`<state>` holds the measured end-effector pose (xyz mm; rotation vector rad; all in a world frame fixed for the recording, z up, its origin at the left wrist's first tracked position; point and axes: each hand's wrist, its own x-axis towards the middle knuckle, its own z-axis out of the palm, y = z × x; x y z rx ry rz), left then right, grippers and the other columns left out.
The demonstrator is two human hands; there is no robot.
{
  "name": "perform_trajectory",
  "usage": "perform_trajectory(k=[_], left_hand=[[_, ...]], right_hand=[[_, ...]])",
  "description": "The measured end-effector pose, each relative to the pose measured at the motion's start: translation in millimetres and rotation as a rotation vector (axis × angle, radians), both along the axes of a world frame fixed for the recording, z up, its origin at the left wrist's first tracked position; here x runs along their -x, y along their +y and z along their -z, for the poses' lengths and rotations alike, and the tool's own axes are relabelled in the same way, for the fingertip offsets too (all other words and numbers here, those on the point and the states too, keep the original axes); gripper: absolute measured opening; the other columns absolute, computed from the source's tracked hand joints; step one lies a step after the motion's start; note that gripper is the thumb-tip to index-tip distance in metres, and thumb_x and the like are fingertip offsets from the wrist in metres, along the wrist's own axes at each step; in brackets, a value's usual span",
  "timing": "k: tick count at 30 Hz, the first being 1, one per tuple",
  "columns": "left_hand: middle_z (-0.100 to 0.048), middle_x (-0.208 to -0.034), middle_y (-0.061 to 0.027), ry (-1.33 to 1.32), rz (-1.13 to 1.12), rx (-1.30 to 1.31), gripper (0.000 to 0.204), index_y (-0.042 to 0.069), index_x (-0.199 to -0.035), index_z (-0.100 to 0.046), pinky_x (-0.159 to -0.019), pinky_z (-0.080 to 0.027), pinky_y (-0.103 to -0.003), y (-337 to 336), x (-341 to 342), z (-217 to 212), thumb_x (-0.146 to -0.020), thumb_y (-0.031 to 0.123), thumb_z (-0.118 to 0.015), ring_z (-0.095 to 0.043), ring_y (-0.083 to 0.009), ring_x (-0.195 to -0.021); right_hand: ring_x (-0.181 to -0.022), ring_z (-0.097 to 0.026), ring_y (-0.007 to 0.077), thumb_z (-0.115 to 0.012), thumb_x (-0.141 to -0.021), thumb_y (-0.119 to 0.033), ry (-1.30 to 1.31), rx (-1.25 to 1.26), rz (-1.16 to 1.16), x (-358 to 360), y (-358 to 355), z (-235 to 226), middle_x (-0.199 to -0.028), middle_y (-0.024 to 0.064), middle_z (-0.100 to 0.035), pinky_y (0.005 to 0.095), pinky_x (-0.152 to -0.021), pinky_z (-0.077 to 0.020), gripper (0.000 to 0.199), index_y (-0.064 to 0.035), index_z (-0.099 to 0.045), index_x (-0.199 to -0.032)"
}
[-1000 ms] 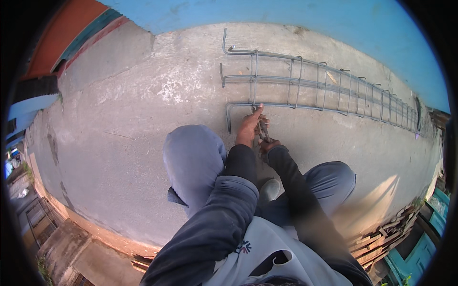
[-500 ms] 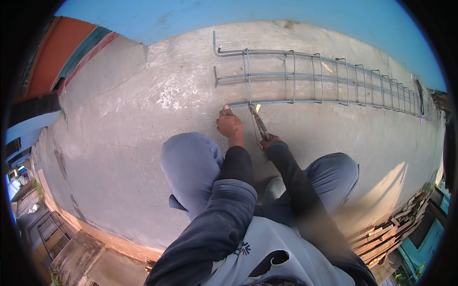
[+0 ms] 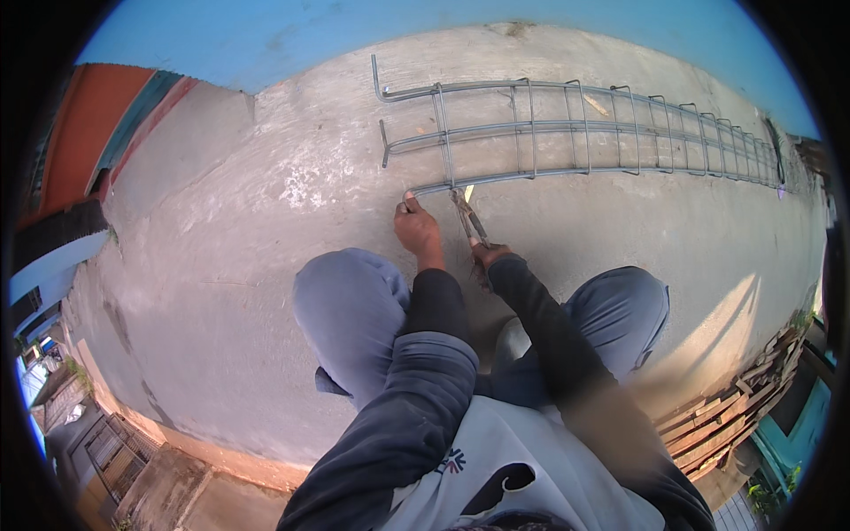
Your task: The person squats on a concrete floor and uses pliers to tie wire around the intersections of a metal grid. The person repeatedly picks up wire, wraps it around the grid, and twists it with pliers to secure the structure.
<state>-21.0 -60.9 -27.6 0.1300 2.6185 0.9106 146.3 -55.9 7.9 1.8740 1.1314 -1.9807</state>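
Seen from the head, a steel cage (image 3: 533, 131) lies on the concrete floor (image 3: 221, 230) ahead of the person, running from the middle off to the right, with its bent bar ends at the left. The person's hands are apart. The left hand (image 3: 420, 232) is closed on the tip of the cage's nearest bar. The right hand (image 3: 488, 257) is clamped round the handles of the pincers (image 3: 475, 223), whose head meets that same bar by the first stirrup; whether it bites on anything is too small to tell. A pale yellow scrap (image 3: 469, 191) sits just beside the pincers' head.

The left knee (image 3: 350, 292) and right knee (image 3: 620, 305) flank the forearms, with a shoe (image 3: 511, 341) partly hidden between. A wood chip (image 3: 596, 106) shows among the cage's bars. Beyond the cage rises a blue wall (image 3: 460, 19); an orange wall (image 3: 93, 124) stands far left. Stacked planks (image 3: 717, 425) lie at lower right, well apart from the cage.
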Motion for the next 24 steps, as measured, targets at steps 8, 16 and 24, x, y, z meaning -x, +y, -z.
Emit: perform_trajectory(k=[8, 16, 24], left_hand=[[-0.069, -0.085, -0.0225, -0.083, -0.048, 0.037, 0.049, 0.002, -0.092, -0.069, -0.070, -0.048, -0.053, 4.7, 1.0, -3.6, -0.094, 0.047, -0.052, -0.065, -0.0442, -0.083], [-0.069, -0.084, -0.0219, -0.086, -0.054, 0.032, 0.047, 0.001, -0.092, -0.069, -0.073, -0.048, -0.053, 4.2, 3.9, -5.0, -0.093, 0.046, -0.053, -0.065, -0.0436, -0.084], [-0.069, -0.081, -0.0208, -0.178, -0.095, -0.070, 0.045, 0.000, -0.086, -0.069, -0.075, -0.048, -0.051, 2.5, 11.3, 8.9, -0.091, 0.043, -0.057, -0.065, -0.0420, -0.081]], right_hand=[[-0.056, -0.058, 0.0201, -0.061, -0.090, -0.057, 0.323, 0.385, 0.192, -12.1, 8.0, -2.9, -0.071, 0.0071, -0.061, 0.0363, -0.050, -0.0474, 0.056, -0.0038, -0.058, -0.108], [-0.053, -0.063, 0.0207, -0.082, -0.074, -0.034, -0.169, -0.808, -0.391, -1.0, 17.6, 3.1, -0.067, 0.0123, -0.064, 0.0363, -0.051, -0.0530, 0.050, 0.0033, -0.062, -0.100], [-0.058, -0.063, 0.0241, -0.080, -0.073, -0.030, 0.208, 0.242, 0.068, -0.5, 29.2, -6.0, -0.077, 0.0146, -0.064, 0.0370, -0.053, -0.0535, 0.046, 0.0001, -0.062, -0.103]])
